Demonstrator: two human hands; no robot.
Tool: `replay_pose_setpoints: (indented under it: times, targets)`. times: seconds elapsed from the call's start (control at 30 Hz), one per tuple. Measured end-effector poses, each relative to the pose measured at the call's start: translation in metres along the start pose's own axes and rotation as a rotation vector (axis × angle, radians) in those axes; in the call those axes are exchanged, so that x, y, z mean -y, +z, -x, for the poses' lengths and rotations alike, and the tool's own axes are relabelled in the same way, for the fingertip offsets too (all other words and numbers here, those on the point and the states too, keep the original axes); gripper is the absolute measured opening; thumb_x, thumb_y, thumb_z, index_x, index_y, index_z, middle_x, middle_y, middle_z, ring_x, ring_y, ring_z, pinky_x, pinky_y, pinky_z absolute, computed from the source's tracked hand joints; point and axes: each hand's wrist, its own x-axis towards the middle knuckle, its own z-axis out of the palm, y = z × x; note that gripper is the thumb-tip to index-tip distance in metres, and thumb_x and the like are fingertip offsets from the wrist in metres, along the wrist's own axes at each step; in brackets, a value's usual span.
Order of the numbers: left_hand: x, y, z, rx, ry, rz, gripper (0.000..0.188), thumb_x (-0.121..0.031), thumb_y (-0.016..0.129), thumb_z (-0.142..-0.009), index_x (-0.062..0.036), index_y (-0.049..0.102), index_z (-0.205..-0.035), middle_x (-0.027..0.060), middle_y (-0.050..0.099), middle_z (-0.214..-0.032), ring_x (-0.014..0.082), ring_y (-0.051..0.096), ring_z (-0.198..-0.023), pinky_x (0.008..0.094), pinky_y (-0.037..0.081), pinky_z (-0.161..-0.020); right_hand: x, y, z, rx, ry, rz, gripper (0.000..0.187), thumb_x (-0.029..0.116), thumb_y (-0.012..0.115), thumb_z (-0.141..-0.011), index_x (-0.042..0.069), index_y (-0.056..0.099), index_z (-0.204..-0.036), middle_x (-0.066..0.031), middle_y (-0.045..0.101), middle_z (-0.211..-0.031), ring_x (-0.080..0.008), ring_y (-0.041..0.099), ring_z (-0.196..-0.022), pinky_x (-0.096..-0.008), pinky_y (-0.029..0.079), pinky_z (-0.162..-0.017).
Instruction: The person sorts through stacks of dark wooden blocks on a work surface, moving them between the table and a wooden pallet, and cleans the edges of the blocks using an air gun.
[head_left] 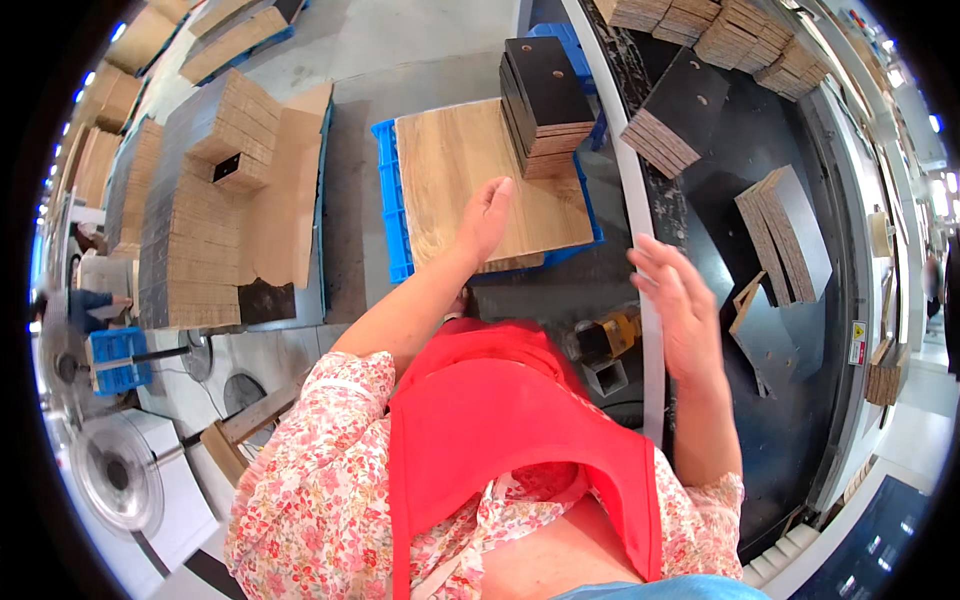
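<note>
My left hand [488,215] is above a light wood-grain board [450,165], fingers stretched out close together and holding nothing. The board lies on a blue plastic pallet [391,205]. A stack of black-faced boards [552,85] with small round holes stands on its far right part. My right hand [678,300] is raised over the near edge of the black worktable [735,235], its fingers apart and slightly blurred, with nothing in them. To its right, on the worktable, some panels lean together [790,235], and a chipped panel [755,335] lies tilted nearer me.
At left, tall stacks of cut boards [195,215] stand beside a cardboard sheet [300,190]. A black panel [680,110] and board bundles [740,35] sit at the worktable's far end. A white rail [632,190] edges the worktable. Below it is a yellow tool-like object [620,330].
</note>
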Motion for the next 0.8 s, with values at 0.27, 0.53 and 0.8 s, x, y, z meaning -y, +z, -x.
replay_pose_setpoints:
  times: [0.27, 0.53, 0.8]
  targets:
    - [0.023, -0.032, -0.064, 0.221, -0.400, 0.176, 0.086, -0.064, 0.030, -0.098, -0.0001, 0.015, -0.154, 0.0160, 0.018, -0.161, 0.0274, 0.019, -0.148, 0.0412, 0.019, -0.119, -0.156, 0.052, -0.128, -0.383, 0.350, -0.169, 0.061, 0.038, 0.047, -0.102, -0.007, 0.038, -0.143, -0.0168, 0.041, -0.150, -0.0277, 0.038, -0.139, -0.0397, 0.026, -0.115]
    - [0.028, -0.015, -0.116, 0.191, -0.556, 0.325, 0.092, -0.069, 0.030, -0.096, -0.0006, 0.011, -0.154, 0.0162, 0.012, -0.162, 0.0298, 0.013, -0.149, 0.0438, 0.016, -0.120, -0.214, 0.032, -0.249, -0.421, 0.313, -0.329, 0.055, 0.043, 0.045, -0.101, -0.002, 0.050, -0.132, -0.0120, 0.051, -0.139, -0.0243, 0.043, -0.132, -0.0372, 0.030, -0.111]
    - [0.033, 0.011, -0.145, 0.237, -0.651, 0.233, 0.091, -0.077, 0.022, -0.092, -0.0091, 0.027, -0.153, 0.0107, 0.031, -0.155, 0.0248, 0.029, -0.141, 0.0455, 0.020, -0.116, -0.344, -0.030, -0.304, 0.010, 0.183, -0.556, 0.040, 0.034, 0.044, -0.101, 0.009, 0.055, -0.129, -0.0091, 0.062, -0.124, -0.0248, 0.059, -0.112, -0.0422, 0.045, -0.099]
